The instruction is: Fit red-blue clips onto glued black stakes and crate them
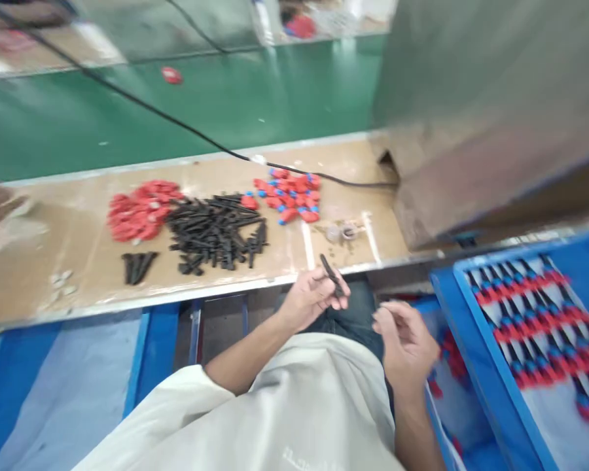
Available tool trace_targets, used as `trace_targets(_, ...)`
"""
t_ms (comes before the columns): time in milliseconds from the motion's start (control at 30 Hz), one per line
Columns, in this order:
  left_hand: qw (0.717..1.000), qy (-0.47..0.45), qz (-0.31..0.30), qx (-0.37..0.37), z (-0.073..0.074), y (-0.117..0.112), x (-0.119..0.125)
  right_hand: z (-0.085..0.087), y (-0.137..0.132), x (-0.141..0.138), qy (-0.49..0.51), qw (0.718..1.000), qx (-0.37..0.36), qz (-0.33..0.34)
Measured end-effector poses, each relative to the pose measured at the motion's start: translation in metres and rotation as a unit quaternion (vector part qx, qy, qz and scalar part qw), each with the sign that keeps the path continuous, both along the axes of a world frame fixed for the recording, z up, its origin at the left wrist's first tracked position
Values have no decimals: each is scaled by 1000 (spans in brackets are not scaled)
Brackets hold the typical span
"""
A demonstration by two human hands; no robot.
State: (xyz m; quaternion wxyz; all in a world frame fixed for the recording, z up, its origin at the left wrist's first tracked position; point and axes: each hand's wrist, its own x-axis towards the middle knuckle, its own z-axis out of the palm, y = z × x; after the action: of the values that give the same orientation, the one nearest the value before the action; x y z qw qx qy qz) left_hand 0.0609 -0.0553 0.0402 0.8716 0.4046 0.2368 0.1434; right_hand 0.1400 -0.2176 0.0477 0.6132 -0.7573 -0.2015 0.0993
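Just off the bench's front edge, my left hand (310, 297) pinches a slim black plastic part (331, 273) that points up and away. My right hand (406, 343) is raised to the right over my lap, thumb and fingers closed together; whether anything small is between them I cannot make out. On the bench beyond my left hand lies a heap of black plastic parts (216, 232). Red pieces with blue bits (294, 193) form a cluster behind it. Two small round pots (347, 231) stand ahead of my hands, one with dark contents.
Plain red pieces (142, 210) are piled at the left, near small pale bits (61, 282). A black cable (177, 122) crosses the bench. At right, a blue tray (500, 379) holds rows of red-and-black assemblies. Another person's hand (0, 206) shows at far left.
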Motion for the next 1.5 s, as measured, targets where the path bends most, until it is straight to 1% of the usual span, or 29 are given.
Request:
trace_targets(33, 1000, -21, 6, -18, -5, 7, 3, 1, 6, 16, -27, 999, -23, -22)
trace_targets(100, 998, -54, 12, -41, -14, 21, 8, 1, 25, 47, -75, 995, -65, -23)
trace_targets(167, 995, -73, 15, -61, -22, 30, 10, -2, 51, 74, -97, 989, -107, 18)
trace_targets(233, 992, -82, 21, -90, -30, 37, 11, -8, 78, 95, -77, 986, -129, 67)
trace_targets(267, 990, -85, 24, -110, -33, 40, 12, -12, 90, 103, -54, 987, -129, 85)
trace_targets(333, 984, -94, 25, -152, -39, 47, 13, -19, 109, 115, -8, 989, -114, 98)
trace_targets(433, 973, -109, 11, -201, -45, 56, 15, -25, 125, 121, 15, 994, -82, 72)
trace_targets(500, 969, -115, -2, -217, -48, 60, 15, -25, 129, 120, 14, 996, -64, 68)
trace_targets(600, 968, -118, -17, -222, -50, 61, 13, -22, 132, 116, -8, 992, -54, 116)
trace_targets(667, 968, -112, -23, -223, -50, 61, 12, -20, 133, 114, -44, 986, -64, 147)
trace_targets(733, 969, -104, -25, -225, -49, 60, 12, -18, 133, 113, -92, 980, -84, 157)
trace_targets(800, 969, -100, -22, -226, -49, 60, 12, -16, 131, 115, -147, 972, -106, 152)
trace_targets(900, 968, -104, -12, -228, -47, 60, 13, -12, 126, 121, -215, 959, -117, 142)
trace_targets(967, 966, -106, 2, -234, -45, 60, 14, -10, 122, 126, -245, 950, -120, 152)
trace_targets(1033, 965, -106, 15, -239, -43, 60, 15, -9, 120, 130, -265, 940, -123, 178)
trace_targets(1133, 967, -101, 25, -234, -40, 60, 15, -9, 117, 133, -268, 928, -121, 228)
trace_targets(1200, 969, -97, 28, -227, -40, 59, 14, -10, 115, 134, -265, 926, -115, 243)
trace_targets(1267, 970, -93, 35, -223, -40, 59, 14, -14, 113, 134, -261, 931, -106, 230)
trace_targets(1333, 971, -91, 40, -218, -40, 58, 14, -19, 112, 134, -239, 945, -95, 201)
trace_targets(1433, 972, -90, 45, -212, -39, 57, 14, -28, 113, 132, -174, 966, -87, 170)
trace_targets(1500, 972, -90, 47, -212, -39, 56, 14, -31, 115, 131, -127, 977, -85, 146)
